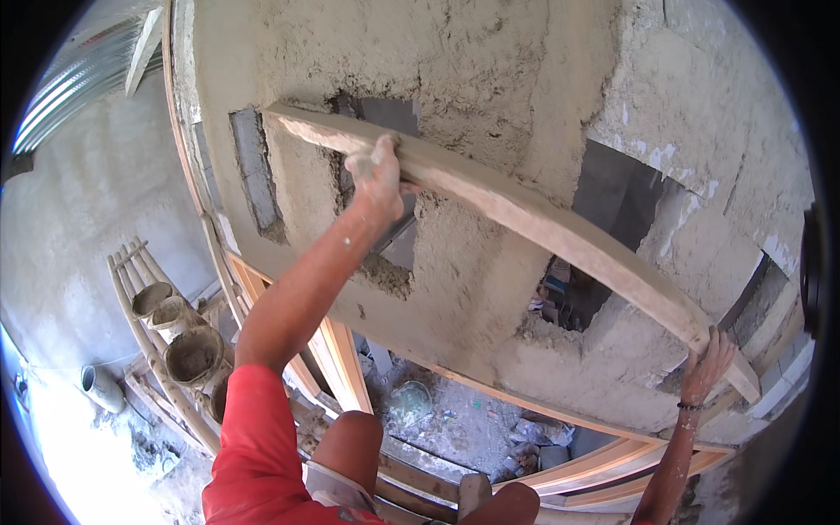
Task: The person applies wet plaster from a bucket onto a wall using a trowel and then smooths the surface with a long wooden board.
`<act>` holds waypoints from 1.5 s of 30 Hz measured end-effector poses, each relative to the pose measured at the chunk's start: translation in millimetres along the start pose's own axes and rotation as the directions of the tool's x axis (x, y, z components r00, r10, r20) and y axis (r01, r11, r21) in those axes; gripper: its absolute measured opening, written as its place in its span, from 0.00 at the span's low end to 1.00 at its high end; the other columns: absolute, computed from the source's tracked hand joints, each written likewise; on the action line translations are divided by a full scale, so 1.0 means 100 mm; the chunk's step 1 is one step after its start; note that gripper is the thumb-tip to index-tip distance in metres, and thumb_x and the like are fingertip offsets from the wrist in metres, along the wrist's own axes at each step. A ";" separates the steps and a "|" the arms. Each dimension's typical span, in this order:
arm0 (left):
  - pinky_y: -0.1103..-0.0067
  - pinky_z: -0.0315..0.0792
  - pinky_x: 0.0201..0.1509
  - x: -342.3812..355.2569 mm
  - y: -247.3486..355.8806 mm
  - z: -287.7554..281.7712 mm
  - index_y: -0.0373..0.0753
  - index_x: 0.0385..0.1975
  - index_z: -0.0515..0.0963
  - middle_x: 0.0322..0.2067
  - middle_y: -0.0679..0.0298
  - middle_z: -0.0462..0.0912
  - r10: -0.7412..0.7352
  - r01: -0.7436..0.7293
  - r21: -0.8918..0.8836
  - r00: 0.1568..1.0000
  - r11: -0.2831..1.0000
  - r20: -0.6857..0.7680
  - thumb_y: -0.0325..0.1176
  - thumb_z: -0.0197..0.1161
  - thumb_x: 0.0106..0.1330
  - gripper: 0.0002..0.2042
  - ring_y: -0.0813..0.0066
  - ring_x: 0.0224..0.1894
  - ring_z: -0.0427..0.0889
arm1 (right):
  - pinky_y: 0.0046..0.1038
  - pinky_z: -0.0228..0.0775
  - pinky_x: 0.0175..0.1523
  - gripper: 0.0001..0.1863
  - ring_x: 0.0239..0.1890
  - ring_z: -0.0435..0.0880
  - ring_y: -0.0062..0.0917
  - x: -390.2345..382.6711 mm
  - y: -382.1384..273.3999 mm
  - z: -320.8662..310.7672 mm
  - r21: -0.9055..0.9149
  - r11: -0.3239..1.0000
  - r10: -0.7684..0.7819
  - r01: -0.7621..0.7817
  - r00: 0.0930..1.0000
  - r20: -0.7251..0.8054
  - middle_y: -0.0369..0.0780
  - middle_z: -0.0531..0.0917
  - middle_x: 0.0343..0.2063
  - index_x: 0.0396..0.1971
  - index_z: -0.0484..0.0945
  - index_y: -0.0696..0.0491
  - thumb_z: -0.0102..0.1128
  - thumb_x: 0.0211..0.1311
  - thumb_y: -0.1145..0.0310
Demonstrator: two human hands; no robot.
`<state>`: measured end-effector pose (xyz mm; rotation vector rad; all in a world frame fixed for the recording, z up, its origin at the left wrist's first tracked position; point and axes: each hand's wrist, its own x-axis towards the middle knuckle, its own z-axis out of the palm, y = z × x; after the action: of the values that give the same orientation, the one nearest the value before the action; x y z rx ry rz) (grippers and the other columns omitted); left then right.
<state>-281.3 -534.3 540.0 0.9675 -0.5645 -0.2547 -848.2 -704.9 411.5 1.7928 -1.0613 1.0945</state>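
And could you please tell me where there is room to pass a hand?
Probably through the wide opening, between the plaster above and the board below. The middle opening is crowded: the board and left hand cross it.

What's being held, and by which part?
A long board: the left hand grips it partway in from its left end, the right hand near its right end.

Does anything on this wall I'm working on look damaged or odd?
Yes: the plaster above the board is rough and pitted, while patches beside it look smoother. The opening behind your left hand has ragged, crumbly edges. The board looks bowed, but that may be lens distortion.
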 end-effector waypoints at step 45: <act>0.69 0.78 0.23 1.79 2.07 0.17 0.41 0.42 0.71 0.36 0.59 0.77 0.108 -0.101 0.098 0.992 0.990 -0.071 0.42 0.46 0.66 0.13 0.66 0.32 0.79 | 0.39 0.55 0.63 0.27 0.58 0.67 0.40 2.21 -0.28 -0.23 0.048 0.990 -0.112 0.131 0.952 -0.285 0.47 0.72 0.54 0.58 0.66 0.56 0.59 0.58 0.68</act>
<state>-151.0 -512.1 780.8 1.0306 -0.5591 -0.0974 -766.0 -731.2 618.5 1.6669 -0.7416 1.2763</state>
